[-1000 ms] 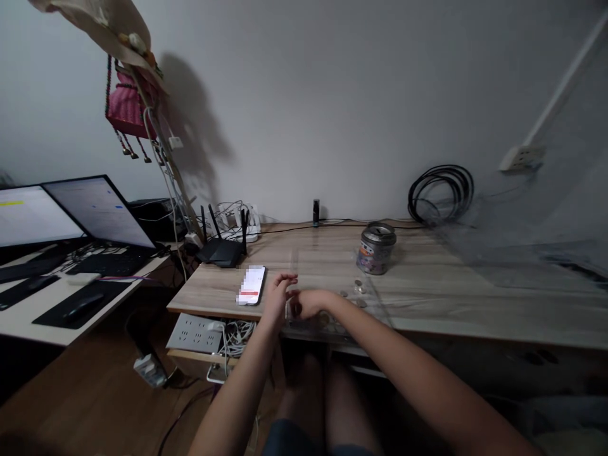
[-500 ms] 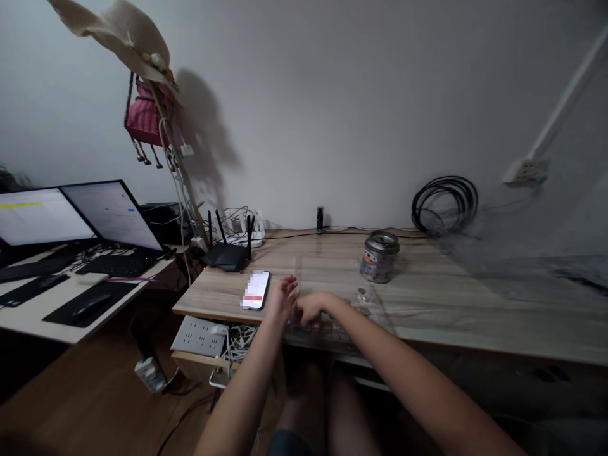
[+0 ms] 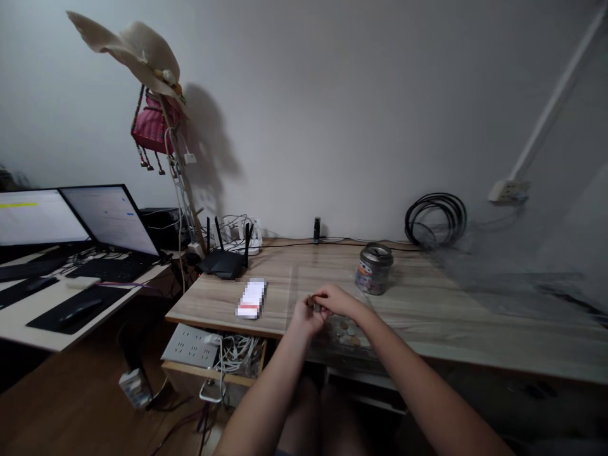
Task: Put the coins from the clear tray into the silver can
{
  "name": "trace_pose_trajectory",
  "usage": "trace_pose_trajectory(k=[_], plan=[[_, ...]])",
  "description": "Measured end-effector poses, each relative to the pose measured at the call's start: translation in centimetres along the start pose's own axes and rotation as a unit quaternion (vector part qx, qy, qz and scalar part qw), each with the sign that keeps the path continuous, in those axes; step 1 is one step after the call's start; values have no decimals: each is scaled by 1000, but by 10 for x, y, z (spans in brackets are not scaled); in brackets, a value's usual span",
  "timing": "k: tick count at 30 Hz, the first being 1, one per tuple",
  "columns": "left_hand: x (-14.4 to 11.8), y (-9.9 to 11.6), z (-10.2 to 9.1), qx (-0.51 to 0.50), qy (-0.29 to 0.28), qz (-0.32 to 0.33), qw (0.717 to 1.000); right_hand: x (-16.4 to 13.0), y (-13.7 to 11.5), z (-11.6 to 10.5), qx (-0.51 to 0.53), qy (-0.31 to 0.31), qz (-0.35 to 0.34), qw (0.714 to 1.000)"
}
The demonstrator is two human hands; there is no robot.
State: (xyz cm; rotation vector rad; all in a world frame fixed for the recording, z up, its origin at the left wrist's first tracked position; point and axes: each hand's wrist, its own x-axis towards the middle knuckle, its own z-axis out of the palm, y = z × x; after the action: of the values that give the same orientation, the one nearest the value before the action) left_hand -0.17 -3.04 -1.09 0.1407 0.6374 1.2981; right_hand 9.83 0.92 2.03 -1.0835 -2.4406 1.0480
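My left hand [image 3: 308, 316] is held palm up above the desk's front edge, its fingers curled round what look like coins. Against its fingertips, my right hand [image 3: 336, 300] pinches a small coin-like piece, mostly hidden by the fingers. Several loose coins [image 3: 346, 329] lie below and to the right of my hands, on a clear plastic sheet or tray at the desk edge. Behind my right hand stands a round metal tin [image 3: 374, 269] with a printed picture and a grey lid with a dark slot.
A phone [image 3: 251, 297] lies left of my hands, with a black router [image 3: 223, 263] behind it. A small dark bottle [image 3: 316, 230] and a coiled black cable [image 3: 436, 220] are by the wall. An open drawer [image 3: 213, 364] holds a power strip and cables.
My hands have moved up and right and come together at the fingertips. My left fingers, spread before, are now curled. The right hand has lifted from the coins.
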Motion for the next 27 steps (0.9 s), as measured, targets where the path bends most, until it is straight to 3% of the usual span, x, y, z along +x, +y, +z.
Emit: trace_pose_trajectory(k=[4,7,10,13,16,19,20,22,24,25,27], plan=[[5,-9,-2,-78,22,-18,997,-5,18,-17,-84,94,-44,991],[6,-9,-7,-73,39,-45,996,-10,36,-66,-121,259,-13,958],[7,-12,-9,-54,35,-40,997,-14,55,-127,-161,413,115,889],[7,-17,-8,-15,9,-59,998,-11,71,-171,-230,423,256,838],[6,-21,-4,22,0,-33,999,-4,73,-185,-273,370,326,826],[5,-21,-1,77,15,-8,997,-2,57,-161,-316,396,292,811],[5,-20,0,96,25,-7,995,-4,48,-144,-326,410,244,816],[5,-20,1,117,45,10,992,-7,29,-101,-317,397,118,853],[4,-20,1,106,59,50,991,-12,14,-55,-252,246,34,935],[4,-20,1,93,60,66,992,-15,9,-36,-232,186,-4,955],[3,-21,1,62,51,73,994,-19,6,-11,-201,147,-23,968]])
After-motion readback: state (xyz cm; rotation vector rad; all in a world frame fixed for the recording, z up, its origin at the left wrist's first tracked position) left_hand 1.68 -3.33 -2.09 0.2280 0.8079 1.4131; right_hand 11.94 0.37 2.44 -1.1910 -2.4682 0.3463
